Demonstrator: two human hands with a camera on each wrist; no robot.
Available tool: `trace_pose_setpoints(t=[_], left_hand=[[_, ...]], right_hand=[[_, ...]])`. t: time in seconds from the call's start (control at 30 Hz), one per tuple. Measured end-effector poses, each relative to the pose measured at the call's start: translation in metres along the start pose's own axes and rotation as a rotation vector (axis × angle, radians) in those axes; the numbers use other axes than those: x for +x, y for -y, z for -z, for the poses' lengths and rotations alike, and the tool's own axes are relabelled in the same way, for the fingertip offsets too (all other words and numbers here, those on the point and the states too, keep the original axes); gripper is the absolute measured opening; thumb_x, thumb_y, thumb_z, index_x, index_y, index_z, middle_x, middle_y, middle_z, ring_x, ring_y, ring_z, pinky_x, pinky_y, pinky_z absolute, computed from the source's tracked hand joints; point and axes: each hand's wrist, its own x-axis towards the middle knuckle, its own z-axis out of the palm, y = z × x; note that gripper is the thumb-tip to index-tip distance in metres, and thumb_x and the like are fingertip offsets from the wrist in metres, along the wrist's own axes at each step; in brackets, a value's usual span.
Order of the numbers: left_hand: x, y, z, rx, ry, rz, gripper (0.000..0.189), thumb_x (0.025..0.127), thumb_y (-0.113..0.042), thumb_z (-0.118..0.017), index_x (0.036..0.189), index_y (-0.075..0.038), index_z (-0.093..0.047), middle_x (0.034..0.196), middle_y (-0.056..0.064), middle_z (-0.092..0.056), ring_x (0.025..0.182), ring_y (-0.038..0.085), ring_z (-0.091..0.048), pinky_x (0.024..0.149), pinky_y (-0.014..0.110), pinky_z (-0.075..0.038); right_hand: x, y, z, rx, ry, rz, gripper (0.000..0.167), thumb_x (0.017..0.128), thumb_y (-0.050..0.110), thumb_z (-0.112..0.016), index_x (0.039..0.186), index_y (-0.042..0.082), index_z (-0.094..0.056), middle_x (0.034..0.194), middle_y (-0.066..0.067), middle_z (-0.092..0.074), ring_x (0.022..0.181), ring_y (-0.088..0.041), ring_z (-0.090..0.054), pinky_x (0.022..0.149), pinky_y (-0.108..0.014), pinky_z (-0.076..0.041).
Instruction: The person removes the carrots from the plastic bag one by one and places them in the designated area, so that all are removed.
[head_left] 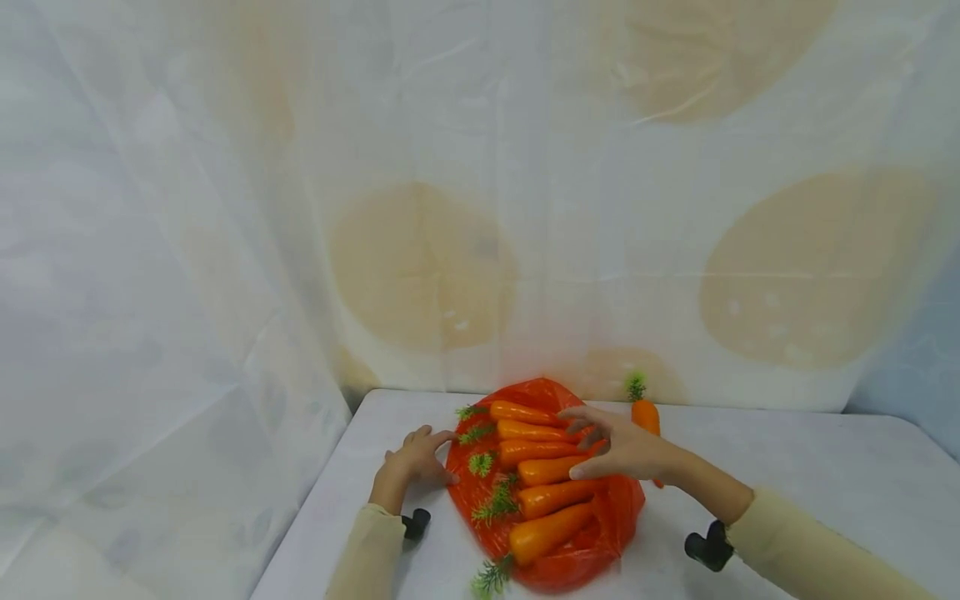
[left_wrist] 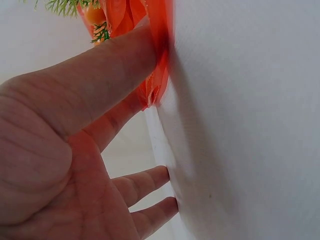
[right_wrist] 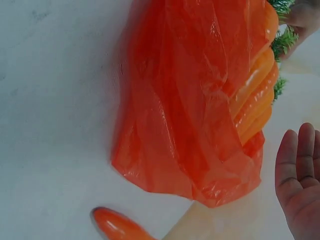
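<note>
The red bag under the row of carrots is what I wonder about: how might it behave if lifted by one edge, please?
The red bag will probably fold limply rather than stay stiff, as it looks thin and creased. The carrots lying side by side on it would likely slide or roll, being rounded and glossy.

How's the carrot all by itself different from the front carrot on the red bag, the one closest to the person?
The lone carrot lies on the white table, while the front carrot lies on the red bag. The lone carrot's leaves point away from the person; the front carrot's leaves point left and toward the person. Both are orange with green leaves.
</note>
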Motion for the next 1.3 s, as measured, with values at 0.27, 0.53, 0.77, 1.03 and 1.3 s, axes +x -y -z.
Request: trace_pose_setpoints(t=[0.27,0.53,0.77,1.03,1.3], left_hand=[[-0.001,-0.001,0.000,-0.008,0.004,0.009,0.066,0.075,-0.037,-0.084,0.135,-0.030,-0.058,0.156,0.021,-0.033,0.144,0.046,-0.027,0.101,0.085,-0.014],[-0.001,-0.001,-0.001,-0.012,0.003,0.009,0.065,0.075,-0.036,-0.084,0.135,-0.031,-0.058,0.157,0.020,-0.033,0.144,0.046,-0.027,0.101,0.085,-0.014],[-0.001,-0.002,-0.002,-0.002,0.000,0.010,0.065,0.075,-0.037,-0.085,0.134,-0.031,-0.058,0.157,0.020,-0.033,0.144,0.046,-0.027,0.101,0.085,-0.015],[-0.002,-0.002,-0.001,0.013,-0.010,0.006,0.066,0.074,-0.037,-0.085,0.134,-0.031,-0.058,0.156,0.020,-0.033,0.144,0.046,-0.027,0.101,0.085,-0.016],[-0.003,-0.003,-0.001,0.006,0.003,0.000,0.065,0.075,-0.037,-0.084,0.134,-0.031,-0.058,0.157,0.020,-0.033,0.144,0.047,-0.027,0.101,0.085,-0.015]], right_hand=[[0.004,0.000,-0.014,0.023,0.044,-0.022,0.070,0.083,0.031,-0.080,0.142,0.013,-0.046,0.133,-0.021,-0.051,0.113,-0.035,-0.054,0.089,-0.037,-0.052],[0.002,0.000,-0.029,0.095,0.112,-0.004,0.068,0.085,0.030,-0.078,0.143,0.013,-0.045,0.136,-0.021,-0.051,0.118,-0.037,-0.053,0.098,-0.052,-0.050],[0.003,-0.001,-0.043,0.145,0.160,0.000,0.063,0.086,0.026,-0.077,0.141,0.012,-0.048,0.133,-0.017,-0.053,0.117,-0.034,-0.053,0.101,-0.052,-0.047],[0.006,-0.001,-0.058,0.142,0.217,0.041,0.063,0.087,0.024,-0.076,0.141,0.007,-0.047,0.133,-0.017,-0.054,0.117,-0.032,-0.053,0.098,-0.042,-0.049],[0.006,-0.002,-0.067,0.175,0.258,0.050,0.059,0.087,0.024,-0.076,0.138,0.007,-0.050,0.127,-0.016,-0.056,0.114,-0.034,-0.055,0.097,-0.043,-0.051]])
